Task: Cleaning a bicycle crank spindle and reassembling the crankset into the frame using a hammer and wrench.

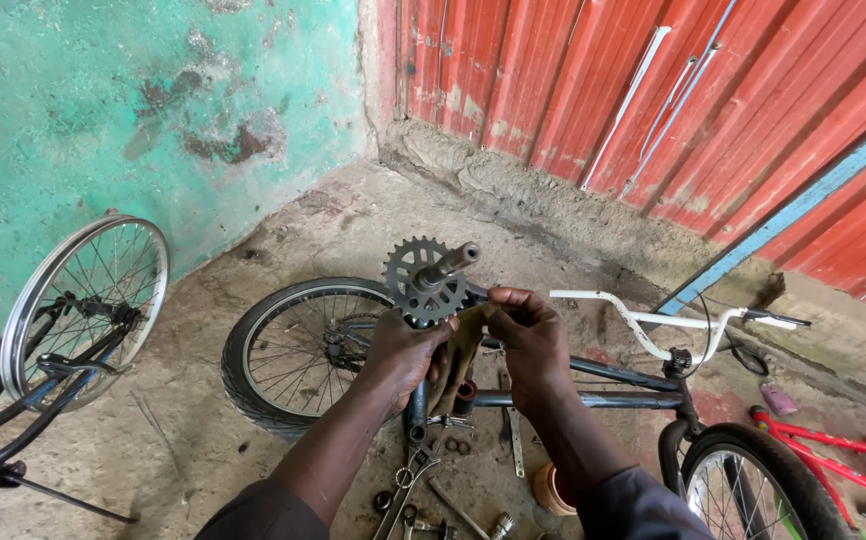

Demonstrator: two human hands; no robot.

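My left hand [403, 350] grips a bicycle crank arm with a toothed chainring [423, 280] and a spindle [450, 262] that sticks up to the right. My right hand [528, 335] pinches a dirty brownish rag [458, 350] against the crank, just right of the chainring. Both hands are raised over a small bicycle frame [593, 398] that lies on its side on the concrete floor, with its rear wheel [293, 350] behind my left hand and white handlebars [653, 320] to the right.
Wrenches and small parts [423, 495] lie on the floor below my hands. Another bicycle with a spoked wheel [83, 300] stands at the left by a green wall. A red frame [833, 450] and a front wheel [753, 480] are at the right. Red corrugated sheeting [653, 90] is behind.
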